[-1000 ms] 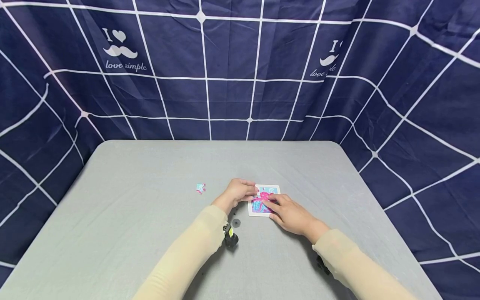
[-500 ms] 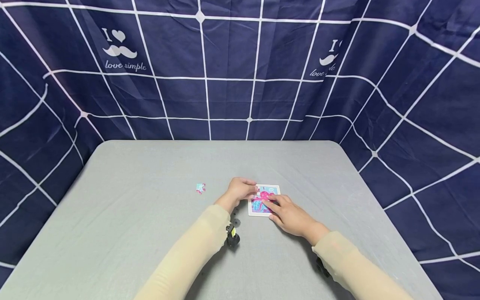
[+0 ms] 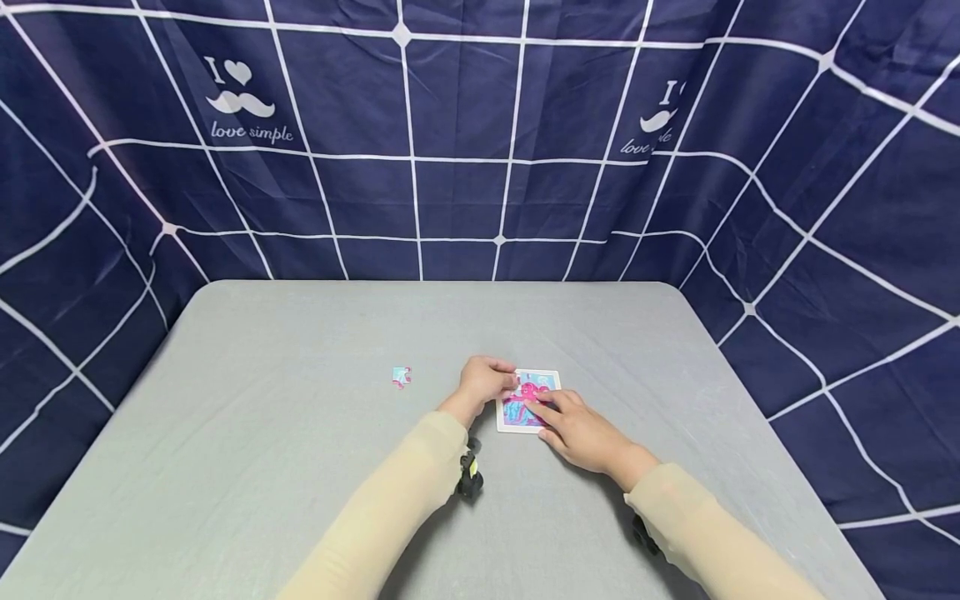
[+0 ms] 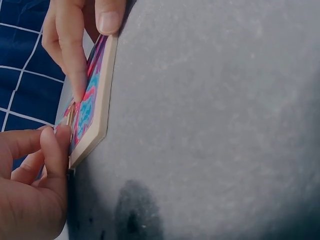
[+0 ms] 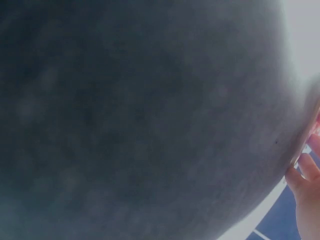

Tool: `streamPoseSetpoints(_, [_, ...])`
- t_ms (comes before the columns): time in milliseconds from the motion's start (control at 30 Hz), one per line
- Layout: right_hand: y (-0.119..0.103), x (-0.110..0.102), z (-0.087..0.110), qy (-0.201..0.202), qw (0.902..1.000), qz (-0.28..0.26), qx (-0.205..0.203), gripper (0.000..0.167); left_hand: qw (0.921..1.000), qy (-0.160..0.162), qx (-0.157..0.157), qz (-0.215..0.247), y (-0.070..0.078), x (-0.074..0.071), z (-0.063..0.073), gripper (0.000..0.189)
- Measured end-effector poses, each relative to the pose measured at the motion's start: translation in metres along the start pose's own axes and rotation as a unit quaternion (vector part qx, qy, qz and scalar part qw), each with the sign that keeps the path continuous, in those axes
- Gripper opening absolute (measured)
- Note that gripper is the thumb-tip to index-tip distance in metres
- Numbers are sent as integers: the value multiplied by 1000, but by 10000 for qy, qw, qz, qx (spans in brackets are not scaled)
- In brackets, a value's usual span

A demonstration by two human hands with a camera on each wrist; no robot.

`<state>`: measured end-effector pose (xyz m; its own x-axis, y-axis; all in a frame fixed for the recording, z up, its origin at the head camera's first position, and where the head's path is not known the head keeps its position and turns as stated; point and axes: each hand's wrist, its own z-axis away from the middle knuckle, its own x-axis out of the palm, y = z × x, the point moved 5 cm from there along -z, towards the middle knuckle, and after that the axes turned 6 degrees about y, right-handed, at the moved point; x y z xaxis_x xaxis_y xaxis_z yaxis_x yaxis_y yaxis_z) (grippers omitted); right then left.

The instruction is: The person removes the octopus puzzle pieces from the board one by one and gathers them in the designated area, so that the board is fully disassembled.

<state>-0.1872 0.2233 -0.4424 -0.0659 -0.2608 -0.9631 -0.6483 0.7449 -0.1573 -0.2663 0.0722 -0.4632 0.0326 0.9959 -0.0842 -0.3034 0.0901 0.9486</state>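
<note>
A small jigsaw puzzle (image 3: 517, 413) with a pink octopus picture lies in a pale-rimmed frame (image 4: 103, 95) on the grey table. My left hand (image 3: 483, 380) is at its upper left, thumb and fingertips pinching a small puzzle piece (image 4: 70, 116) whose tan edge shows in the left wrist view; the rest of the piece is hidden by the fingers. From the right, my right hand (image 3: 591, 435) rests extended fingers on the picture, with the thumb at the frame's near edge. One loose puzzle piece (image 3: 402, 377), light blue and pink, lies apart to the left.
The grey cloth-covered table (image 3: 262, 433) reaches back to a navy curtain (image 3: 457, 196) with white grid lines, which also hangs along both sides. A dark round spot (image 3: 475, 445) shows beside my left wrist, where a black camera (image 3: 470, 482) is strapped.
My left hand has shifted slightly to the right over the puzzle's upper left corner, its forearm swinging right too. The right hand and the loose piece stay where they were.
</note>
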Motion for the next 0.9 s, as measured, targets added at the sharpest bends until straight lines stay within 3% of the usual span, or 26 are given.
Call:
streamPoseSetpoints(467, [3, 5, 0, -35, 9999, -50, 89, 47, 9989, 172, 170, -393, 1, 0, -1, 9])
streamPoseSetpoints(900, [4, 5, 1, -51, 9999, -49, 126, 46, 9926, 454, 539, -987, 2, 1, -1, 5])
